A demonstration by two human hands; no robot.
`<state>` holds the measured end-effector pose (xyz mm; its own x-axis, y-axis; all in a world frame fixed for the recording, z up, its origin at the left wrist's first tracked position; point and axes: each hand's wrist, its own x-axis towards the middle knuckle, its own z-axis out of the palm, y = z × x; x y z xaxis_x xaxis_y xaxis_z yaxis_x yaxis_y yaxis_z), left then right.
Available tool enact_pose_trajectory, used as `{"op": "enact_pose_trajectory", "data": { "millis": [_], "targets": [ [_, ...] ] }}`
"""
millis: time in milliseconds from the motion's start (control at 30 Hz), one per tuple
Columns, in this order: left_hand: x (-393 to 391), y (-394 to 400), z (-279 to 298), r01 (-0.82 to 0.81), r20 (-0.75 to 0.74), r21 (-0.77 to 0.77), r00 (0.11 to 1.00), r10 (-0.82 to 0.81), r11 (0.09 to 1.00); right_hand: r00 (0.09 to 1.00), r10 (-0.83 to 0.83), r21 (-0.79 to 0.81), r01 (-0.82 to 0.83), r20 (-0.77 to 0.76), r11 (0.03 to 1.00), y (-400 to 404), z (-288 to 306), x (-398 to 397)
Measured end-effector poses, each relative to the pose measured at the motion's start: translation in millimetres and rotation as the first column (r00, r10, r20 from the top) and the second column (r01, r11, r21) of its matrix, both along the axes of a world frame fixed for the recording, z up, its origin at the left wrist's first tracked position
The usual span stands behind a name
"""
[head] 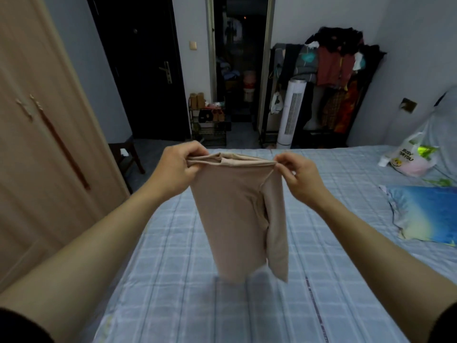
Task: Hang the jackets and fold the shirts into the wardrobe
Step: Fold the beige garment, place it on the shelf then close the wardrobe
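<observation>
Both hands, left hand (176, 167) and right hand (300, 178), pinch beige shirt (237, 214) above bed (346, 280).

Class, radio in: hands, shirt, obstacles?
Left hand and right hand pinch the beige shirt by its top edge. Hangs over bed. Wardrobe doors closed.

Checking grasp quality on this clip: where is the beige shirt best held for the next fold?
At its two top corners, as now: the left hand and right hand pinch the folded top edge of the shirt from either side, so it hangs straight and flat over the bed.
</observation>
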<state>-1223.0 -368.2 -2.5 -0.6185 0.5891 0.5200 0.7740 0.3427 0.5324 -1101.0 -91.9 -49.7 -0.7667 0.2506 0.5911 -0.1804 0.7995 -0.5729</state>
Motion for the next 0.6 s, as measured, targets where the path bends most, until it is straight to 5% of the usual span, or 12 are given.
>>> {"op": "enact_pose_trajectory", "data": {
  "millis": [300, 433, 600],
  "targets": [
    [74.2, -31.2, -8.6, 0.084, -0.060, -0.002, 0.995, -0.084, 0.997, 0.993, 0.111, 0.083, -0.115, 0.046, 0.990, -16.6, 6.2, 68.6],
    [119.5, -55.8, -66.4, 0.080, -0.045, -0.109, 0.995, -0.085, 0.991, 0.969, 0.175, 0.059, -0.187, 0.175, 0.980, -35.3, -58.7, 110.2],
    [192.7, -105.7, -178.5, 0.108, 0.142, -0.224, 0.987, -0.077, 0.969, 0.892, 0.257, -0.016, -0.271, 0.371, 0.963, -80.1, -173.0, 180.3]
  ]
}}
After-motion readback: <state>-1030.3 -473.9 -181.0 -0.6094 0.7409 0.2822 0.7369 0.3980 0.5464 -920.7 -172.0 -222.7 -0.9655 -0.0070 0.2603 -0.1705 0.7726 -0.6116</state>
